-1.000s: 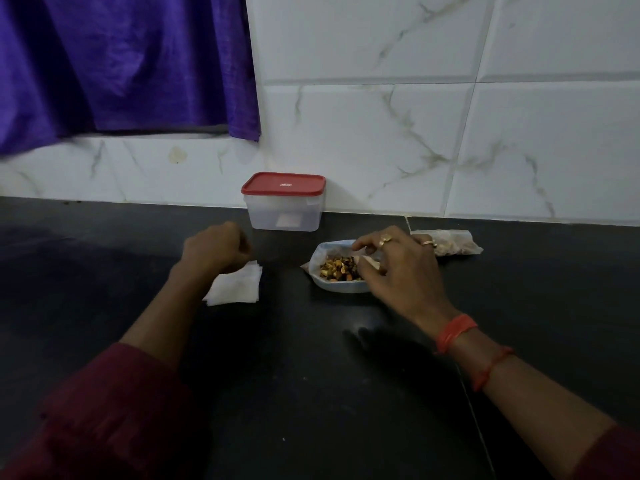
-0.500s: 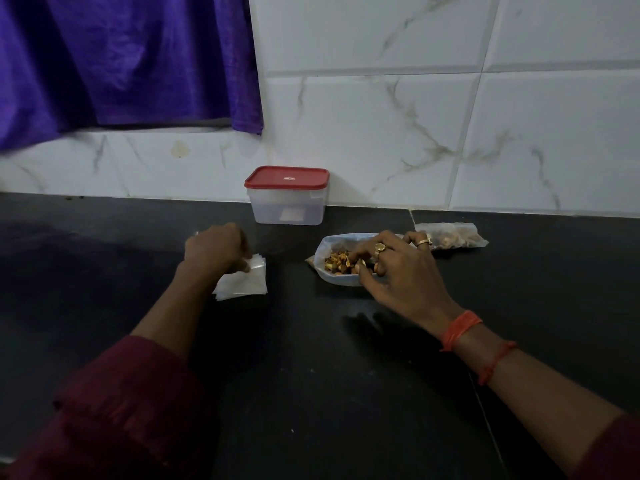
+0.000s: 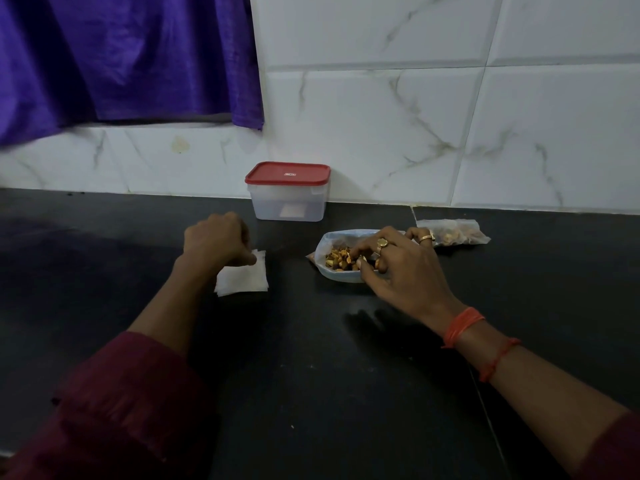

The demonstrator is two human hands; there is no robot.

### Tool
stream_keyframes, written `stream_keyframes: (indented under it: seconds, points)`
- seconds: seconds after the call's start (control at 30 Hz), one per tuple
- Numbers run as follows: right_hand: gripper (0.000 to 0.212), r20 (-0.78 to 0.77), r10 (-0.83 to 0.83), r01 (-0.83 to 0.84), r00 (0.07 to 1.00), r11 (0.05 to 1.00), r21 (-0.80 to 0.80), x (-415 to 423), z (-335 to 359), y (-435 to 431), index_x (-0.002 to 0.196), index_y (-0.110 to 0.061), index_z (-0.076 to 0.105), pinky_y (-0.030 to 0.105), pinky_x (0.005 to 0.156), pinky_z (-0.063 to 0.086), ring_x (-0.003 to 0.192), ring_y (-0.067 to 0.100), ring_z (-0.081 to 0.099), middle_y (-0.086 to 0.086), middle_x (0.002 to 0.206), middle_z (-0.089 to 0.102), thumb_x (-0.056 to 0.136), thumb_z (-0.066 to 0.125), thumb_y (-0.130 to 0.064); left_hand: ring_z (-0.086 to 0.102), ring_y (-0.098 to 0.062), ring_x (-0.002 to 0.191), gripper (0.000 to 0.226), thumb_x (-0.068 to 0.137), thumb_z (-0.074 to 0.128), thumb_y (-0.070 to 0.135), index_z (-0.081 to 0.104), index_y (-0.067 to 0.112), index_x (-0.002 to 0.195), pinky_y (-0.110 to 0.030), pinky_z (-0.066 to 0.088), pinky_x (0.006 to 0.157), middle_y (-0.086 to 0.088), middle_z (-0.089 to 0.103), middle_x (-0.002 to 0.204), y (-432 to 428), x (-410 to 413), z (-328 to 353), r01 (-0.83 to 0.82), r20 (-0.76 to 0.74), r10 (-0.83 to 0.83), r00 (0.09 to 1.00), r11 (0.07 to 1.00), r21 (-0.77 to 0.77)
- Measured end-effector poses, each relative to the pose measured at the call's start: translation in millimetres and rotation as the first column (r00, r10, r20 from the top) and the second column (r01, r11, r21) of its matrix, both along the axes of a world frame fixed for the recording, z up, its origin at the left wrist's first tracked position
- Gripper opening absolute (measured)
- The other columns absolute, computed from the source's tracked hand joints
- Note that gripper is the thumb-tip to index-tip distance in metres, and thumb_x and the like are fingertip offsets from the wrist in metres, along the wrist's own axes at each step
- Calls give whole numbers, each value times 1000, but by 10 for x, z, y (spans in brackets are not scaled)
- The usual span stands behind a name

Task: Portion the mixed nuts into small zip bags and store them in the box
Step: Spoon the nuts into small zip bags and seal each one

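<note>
I am working on the scooping step. My right hand (image 3: 398,268) is reaching into the open packet (image 3: 329,276) in the middle of the counter (image 3: 311,375). My fingers are curling down among the nuts (image 3: 337,259) and my thumb is closing against them, so I am gathering a pinch, not a full handful. How many nuts I actually have I cannot tell, since my own fingers are covering them.

My left hand (image 3: 216,239) is sitting off to the left with its fingers curled tight, pinching the far corner of the stack of zip bags (image 3: 242,280), which is lying flat on the counter. Whether I am gripping one bag or several is not visible.

One filled bag (image 3: 453,232) is lying just beyond my right hand, near the wall (image 3: 381,116). The box (image 3: 289,206) is standing against that wall, behind and between my hands, with its red lid (image 3: 287,173) on. So I am judging the task to be early: one portion looks ready, and nothing appears to be stored yet.

The next move is asking for two things together. I should be peeling a single bag off the stack and getting its mouth open with my left hand. Meanwhile my right hand should be carrying the nuts across the gap without dropping any. The thin bags may be clinging to each other, so I expect to be separating them carefully.
</note>
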State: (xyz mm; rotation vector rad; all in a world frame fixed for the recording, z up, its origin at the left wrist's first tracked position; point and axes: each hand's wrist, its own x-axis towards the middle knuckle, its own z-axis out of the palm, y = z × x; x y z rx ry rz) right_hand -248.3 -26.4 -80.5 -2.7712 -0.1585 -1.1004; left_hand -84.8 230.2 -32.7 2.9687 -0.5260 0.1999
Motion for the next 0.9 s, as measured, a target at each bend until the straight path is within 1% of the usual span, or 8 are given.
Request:
stream_keyframes:
  seconds: [0.1,0.2,0.3,0.37,0.47,0.53,0.73,0.9]
  points:
    - [31,17,16,-16,1000,1000,21,-2,2,1,107,-30,70,43,93,40,93,18,64,-4,106,68,89,50,-45,61,-15,77,23,75,80,37,63,24,82,-31,47,65,1,66,82,-2,26,57,50,-6,-51,999,993,-106]
    - [29,55,45,-49,997,996,76,-15,16,20,105,-28,72,44,92,42,90,14,64,-7,103,67,88,52,-42,62,-12,74,16,79,77,36,64,26,80,-30,48,64,6,66,77,-82,-24,96,140,67,-124,990,915,-377]
    - [22,108,82,-98,991,984,146,-23,46,66,104,-30,71,45,90,44,80,6,60,-10,99,66,87,57,-37,66,-14,75,6,81,77,21,73,18,84,-31,54,67,1,70,78,-257,-148,101,238,139,-196,971,699,-675]
    - [20,144,100,-127,984,973,190,-24,69,88,103,-30,71,43,86,46,73,2,57,-14,96,64,87,59,-34,69,-19,80,12,82,78,16,75,13,92,-35,58,72,-3,72,85,-365,-228,105,240,158,-195,968,533,-811]
    - [19,195,128,-178,972,947,266,-27,95,104,105,-27,71,37,80,52,69,1,58,-18,96,61,88,64,-27,73,-19,83,18,84,78,19,73,15,100,-33,60,69,-4,74,95,-477,-374,110,204,155,-192,969,270,-941]
    - [23,212,133,-199,968,923,330,-23,105,117,110,-25,71,34,80,55,78,2,62,-15,98,65,88,68,-20,74,-18,83,22,83,77,19,71,15,104,-31,61,67,-4,75,97,-579,-506,76,136,95,-266,959,141,-981]
    - [34,224,112,-209,968,855,475,-22,99,138,124,-20,71,18,82,57,89,2,71,-5,110,75,90,72,-16,75,-19,86,25,85,73,7,71,6,111,-26,59,65,-10,77,95,-930,-850,-97,-3,-45,-508,860,83,-997]
    - [35,188,125,-207,974,827,522,-51,82,117,122,-22,72,26,85,59,97,0,71,-5,108,76,89,76,-30,74,-23,84,26,85,70,0,69,1,110,-25,59,65,-15,76,97,-950,-873,-83,-234,-209,-659,722,52,-971]
